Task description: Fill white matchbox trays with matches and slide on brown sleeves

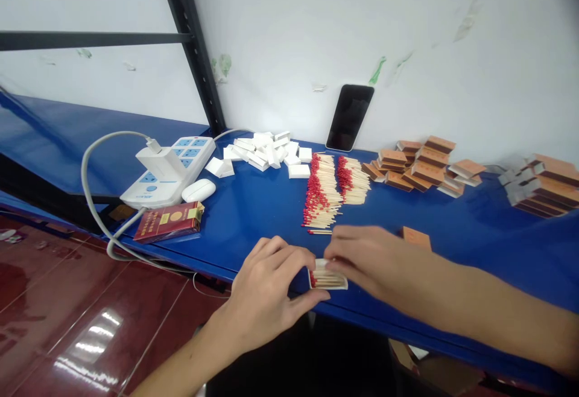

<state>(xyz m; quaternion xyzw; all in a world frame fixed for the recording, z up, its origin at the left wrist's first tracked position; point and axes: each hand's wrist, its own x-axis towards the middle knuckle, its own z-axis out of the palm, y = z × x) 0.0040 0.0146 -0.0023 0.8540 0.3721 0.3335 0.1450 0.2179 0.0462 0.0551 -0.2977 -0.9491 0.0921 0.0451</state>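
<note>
My left hand grips the left end of a small white matchbox tray filled with red-tipped matches, near the front edge of the blue table. My right hand lies over the tray's top and right side, its fingers pinched at the matches inside. A heap of loose red-tipped matches lies just beyond the hands. An orange matchbox sleeve rests by my right wrist.
White empty trays are piled at the back left. Orange sleeves and more boxes sit at the right. A power strip, a white mouse, a red packet and a leaning phone stand nearby.
</note>
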